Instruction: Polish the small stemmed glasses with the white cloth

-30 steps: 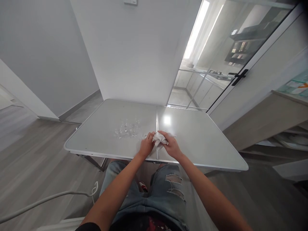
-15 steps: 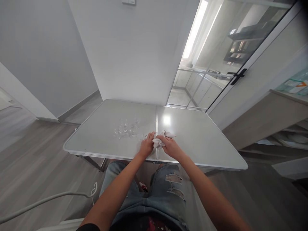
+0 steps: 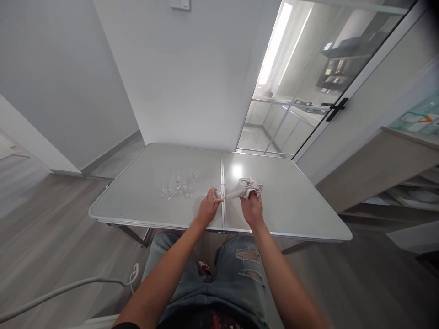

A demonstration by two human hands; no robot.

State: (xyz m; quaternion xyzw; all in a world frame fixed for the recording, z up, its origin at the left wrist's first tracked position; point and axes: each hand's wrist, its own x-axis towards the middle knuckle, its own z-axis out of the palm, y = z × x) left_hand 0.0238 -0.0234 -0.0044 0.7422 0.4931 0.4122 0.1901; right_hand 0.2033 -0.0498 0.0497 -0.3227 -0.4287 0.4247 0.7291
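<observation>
My left hand (image 3: 208,206) is closed around a small clear glass (image 3: 218,195), whose round rim shows faintly beyond the fingers, over the table's centre seam. My right hand (image 3: 253,208) grips a crumpled whitish cloth (image 3: 249,186) just to the right. A thin corner of the cloth stretches left toward the glass; whether it touches the glass I cannot tell. To the left of my left hand stand several small clear glasses (image 3: 178,185) in a loose group, their exact shapes hard to make out.
Beneath my hands is a light grey folding table (image 3: 291,201) with a metal rim. A white wall (image 3: 192,91) and a glazed door (image 3: 291,114) rise behind it. Shelving (image 3: 387,169) stands at the right, and a pale hose (image 3: 68,285) runs at the lower left.
My right hand has drawn the cloth away to the right, and the cloth has opened out. My left hand has stayed nearly in place, the glass in it now more visible.
</observation>
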